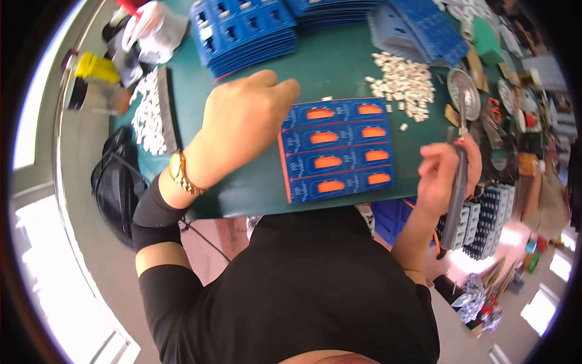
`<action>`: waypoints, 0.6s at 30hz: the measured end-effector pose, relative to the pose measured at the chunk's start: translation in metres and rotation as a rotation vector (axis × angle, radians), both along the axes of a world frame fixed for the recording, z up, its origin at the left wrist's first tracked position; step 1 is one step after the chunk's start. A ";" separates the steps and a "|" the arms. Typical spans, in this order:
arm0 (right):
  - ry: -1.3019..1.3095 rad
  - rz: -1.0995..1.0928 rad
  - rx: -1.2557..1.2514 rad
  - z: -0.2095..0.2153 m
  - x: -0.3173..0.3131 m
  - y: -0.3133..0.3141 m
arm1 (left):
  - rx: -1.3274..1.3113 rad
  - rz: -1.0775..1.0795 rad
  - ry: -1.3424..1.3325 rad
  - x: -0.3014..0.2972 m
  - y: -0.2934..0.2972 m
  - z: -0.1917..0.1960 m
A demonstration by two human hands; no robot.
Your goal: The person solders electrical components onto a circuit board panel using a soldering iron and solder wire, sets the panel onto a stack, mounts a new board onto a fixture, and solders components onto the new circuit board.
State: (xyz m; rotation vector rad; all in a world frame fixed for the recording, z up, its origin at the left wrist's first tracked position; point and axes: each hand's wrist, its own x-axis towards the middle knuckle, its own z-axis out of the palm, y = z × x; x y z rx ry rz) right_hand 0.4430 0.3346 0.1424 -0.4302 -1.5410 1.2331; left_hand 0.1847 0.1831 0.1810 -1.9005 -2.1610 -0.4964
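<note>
A blue printed card sheet (339,148) with two columns of orange cut-out windows lies in front of me on the green table. My left hand (248,109) is closed in a fist above the sheet's upper left edge; its fingertips are turned down, so what they hold, if anything, is hidden. To the right of the sheet, my right hand (445,173) is closed round a long dark-handled tool (456,200) with a thin metal shaft, like a soldering iron. The shaft points away from me over a round metal dish (464,94). A small white piece (327,98) sits at the sheet's far edge.
Piles of small white pieces lie at the right (403,85) and left, the left one beside a dark bar (168,109). Stacked blue trays (248,45) stand at the back. A yellow-labelled bottle (97,68) and a white plastic bag (159,30) are at the far left.
</note>
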 end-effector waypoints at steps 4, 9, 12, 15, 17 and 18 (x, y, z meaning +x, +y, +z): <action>-0.259 -0.031 0.385 -0.015 -0.007 -0.006 | 0.050 0.027 -0.049 -0.015 -0.033 -0.025; -0.221 0.069 0.072 -0.024 -0.024 -0.038 | 0.063 0.182 -0.520 -0.010 -0.067 -0.054; -0.243 0.202 0.059 -0.021 -0.039 -0.047 | 0.122 0.173 -0.658 -0.005 -0.072 -0.068; -0.257 0.255 0.171 -0.025 -0.058 -0.052 | 0.180 0.241 -0.734 -0.006 -0.074 -0.079; -0.281 0.283 0.199 -0.026 -0.068 -0.054 | 0.222 0.283 -0.793 -0.008 -0.074 -0.085; -0.290 0.282 0.199 -0.025 -0.071 -0.056 | 0.226 0.303 -0.815 -0.010 -0.075 -0.088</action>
